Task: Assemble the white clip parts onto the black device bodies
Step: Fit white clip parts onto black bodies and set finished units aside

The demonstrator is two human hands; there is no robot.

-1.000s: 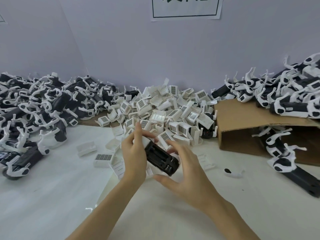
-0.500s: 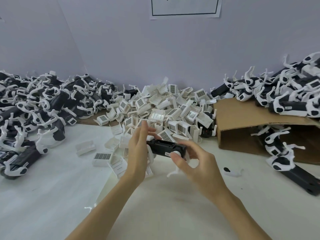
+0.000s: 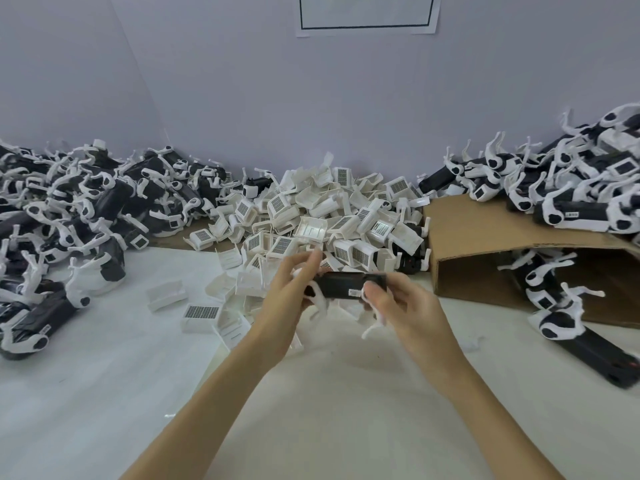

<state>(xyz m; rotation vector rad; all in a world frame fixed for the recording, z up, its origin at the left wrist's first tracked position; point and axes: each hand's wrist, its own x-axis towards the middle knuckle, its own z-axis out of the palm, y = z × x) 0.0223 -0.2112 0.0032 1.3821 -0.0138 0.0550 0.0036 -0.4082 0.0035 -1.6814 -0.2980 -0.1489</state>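
Black device body (image 3: 346, 285) is up off the worktop, roughly over its middle, pinched at both ends: my left hand (image 3: 289, 296) grips the left end, my right hand (image 3: 403, 308) the right, white clip arms dangling underneath. Honestly can't tell if that clip has seated. Big heap of finished units (image 3: 69, 216) fills the far left corner, another heap (image 3: 571, 188) sits on the cardboard box (image 3: 491, 237) at right. Pile of loose white clip parts (image 3: 322, 216) along the far edge looks huge, so I'd guess plenty remains.

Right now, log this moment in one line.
left hand grips black device body | right hand grips other end | held above table
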